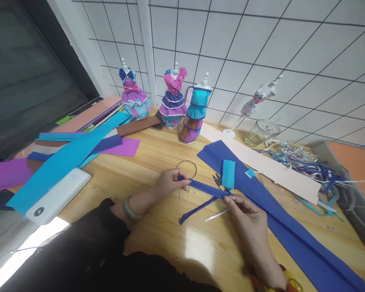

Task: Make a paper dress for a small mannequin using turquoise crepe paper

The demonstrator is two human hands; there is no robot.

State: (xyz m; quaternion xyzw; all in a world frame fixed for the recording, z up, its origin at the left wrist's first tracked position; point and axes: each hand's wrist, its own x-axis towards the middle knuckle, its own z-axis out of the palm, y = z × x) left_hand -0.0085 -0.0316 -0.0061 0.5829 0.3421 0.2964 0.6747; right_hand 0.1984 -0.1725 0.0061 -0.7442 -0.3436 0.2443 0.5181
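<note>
A narrow dark blue strip (205,187) is stretched between my two hands above the wooden table. My left hand (171,182) pinches its left end between thumb and fingers. Its right part is pinched by my right hand (246,209). A thinner blue strip (197,210) slants down and left from near my right fingertips. Just below lies a short white strip (216,215). Behind the held strip are a thin wire loop (196,165) and small scissors (218,180), partly covered by a teal piece (228,174). A long blue sheet (280,215) runs beneath and beyond my right hand.
Three dressed mini mannequins (136,95) and a bare, tilted one (258,99) stand along the wall. Coloured sheets (76,142) and a white power bank (59,195) lie left. At right are a glass cup (261,132), a pale strip (261,160) and tangled scraps (295,156).
</note>
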